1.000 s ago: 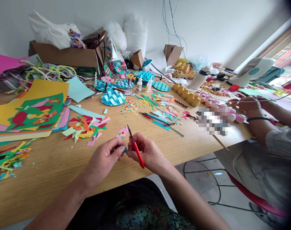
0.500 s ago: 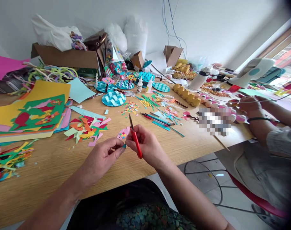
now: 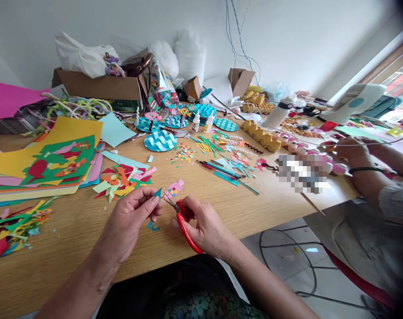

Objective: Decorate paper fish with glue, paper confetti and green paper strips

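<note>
The left hand's (image 3: 131,221) grip is clamped on a small blue paper piece (image 3: 158,193) above the worktop (image 3: 88,239). The right hand's (image 3: 201,223) grip is closed around the red-handled scissors (image 3: 184,226), their blades pointing towards that piece, just beside a pink paper fish (image 3: 174,189) lying on the worktop.
</note>
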`<action>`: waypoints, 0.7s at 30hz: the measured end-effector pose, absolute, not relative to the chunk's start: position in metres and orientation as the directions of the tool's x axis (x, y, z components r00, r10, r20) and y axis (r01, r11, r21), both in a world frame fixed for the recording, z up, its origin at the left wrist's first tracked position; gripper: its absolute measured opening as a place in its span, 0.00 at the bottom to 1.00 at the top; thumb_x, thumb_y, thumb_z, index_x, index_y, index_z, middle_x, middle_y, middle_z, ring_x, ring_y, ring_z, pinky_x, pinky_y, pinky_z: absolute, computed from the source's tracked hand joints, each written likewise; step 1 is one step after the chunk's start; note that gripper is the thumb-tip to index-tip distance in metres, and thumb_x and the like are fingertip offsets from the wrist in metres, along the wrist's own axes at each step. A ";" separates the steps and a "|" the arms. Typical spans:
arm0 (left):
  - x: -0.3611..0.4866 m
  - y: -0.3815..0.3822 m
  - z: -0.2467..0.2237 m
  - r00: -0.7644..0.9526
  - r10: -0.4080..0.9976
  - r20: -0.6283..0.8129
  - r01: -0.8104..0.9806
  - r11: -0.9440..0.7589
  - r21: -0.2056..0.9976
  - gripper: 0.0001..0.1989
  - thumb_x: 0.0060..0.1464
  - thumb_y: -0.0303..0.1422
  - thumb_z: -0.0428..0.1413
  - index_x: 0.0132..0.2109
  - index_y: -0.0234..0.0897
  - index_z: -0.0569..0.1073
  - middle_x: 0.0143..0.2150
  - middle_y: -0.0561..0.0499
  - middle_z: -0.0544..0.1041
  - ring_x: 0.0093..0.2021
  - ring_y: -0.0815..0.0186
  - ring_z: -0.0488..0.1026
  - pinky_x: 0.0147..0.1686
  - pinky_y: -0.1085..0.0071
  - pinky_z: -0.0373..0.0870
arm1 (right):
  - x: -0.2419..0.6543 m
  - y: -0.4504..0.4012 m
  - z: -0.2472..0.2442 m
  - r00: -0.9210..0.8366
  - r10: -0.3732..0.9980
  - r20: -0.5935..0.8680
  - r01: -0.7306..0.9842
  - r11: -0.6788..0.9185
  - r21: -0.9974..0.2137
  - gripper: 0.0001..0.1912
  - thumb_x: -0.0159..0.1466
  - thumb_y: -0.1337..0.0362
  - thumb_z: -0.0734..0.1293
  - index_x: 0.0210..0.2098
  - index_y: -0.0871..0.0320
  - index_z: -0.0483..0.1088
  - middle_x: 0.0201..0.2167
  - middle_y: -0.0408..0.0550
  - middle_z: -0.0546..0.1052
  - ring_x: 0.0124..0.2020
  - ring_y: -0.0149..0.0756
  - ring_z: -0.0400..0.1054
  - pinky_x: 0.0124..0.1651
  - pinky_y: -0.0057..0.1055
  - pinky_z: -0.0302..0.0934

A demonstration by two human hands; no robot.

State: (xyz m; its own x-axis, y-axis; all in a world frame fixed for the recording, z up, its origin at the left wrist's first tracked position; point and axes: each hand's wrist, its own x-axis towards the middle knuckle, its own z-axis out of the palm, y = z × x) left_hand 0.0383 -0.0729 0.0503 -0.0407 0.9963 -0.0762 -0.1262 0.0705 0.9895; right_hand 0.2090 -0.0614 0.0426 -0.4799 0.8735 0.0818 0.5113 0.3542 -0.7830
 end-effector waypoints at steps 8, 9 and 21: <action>0.041 -0.074 0.051 0.009 0.994 -0.112 -0.170 0.112 0.979 0.05 0.46 0.32 0.58 0.31 0.35 0.71 0.23 0.56 0.72 0.24 0.74 0.67 0.24 0.80 0.64 | 0.202 -0.060 0.044 -0.477 0.872 0.109 0.551 0.393 -0.736 0.08 0.57 0.62 0.61 0.28 0.57 0.57 0.23 0.41 0.66 0.23 0.27 0.57 0.27 0.23 0.48; 0.041 -0.074 0.051 0.018 0.994 -0.112 -0.166 0.113 0.980 0.05 0.46 0.32 0.58 0.31 0.36 0.72 0.23 0.56 0.72 0.24 0.74 0.67 0.24 0.80 0.64 | 0.202 -0.060 0.043 -0.473 0.874 0.115 0.555 0.396 -0.732 0.07 0.57 0.62 0.62 0.28 0.57 0.57 0.23 0.41 0.66 0.22 0.26 0.57 0.26 0.23 0.48; 0.041 -0.075 0.057 0.052 0.989 -0.135 -0.057 0.138 0.989 0.03 0.45 0.31 0.56 0.28 0.35 0.71 0.21 0.56 0.69 0.21 0.75 0.63 0.21 0.80 0.61 | 0.206 -0.063 0.036 -0.445 0.882 0.154 0.625 0.428 -0.653 0.11 0.56 0.59 0.65 0.24 0.58 0.60 0.18 0.38 0.63 0.19 0.24 0.52 0.23 0.21 0.44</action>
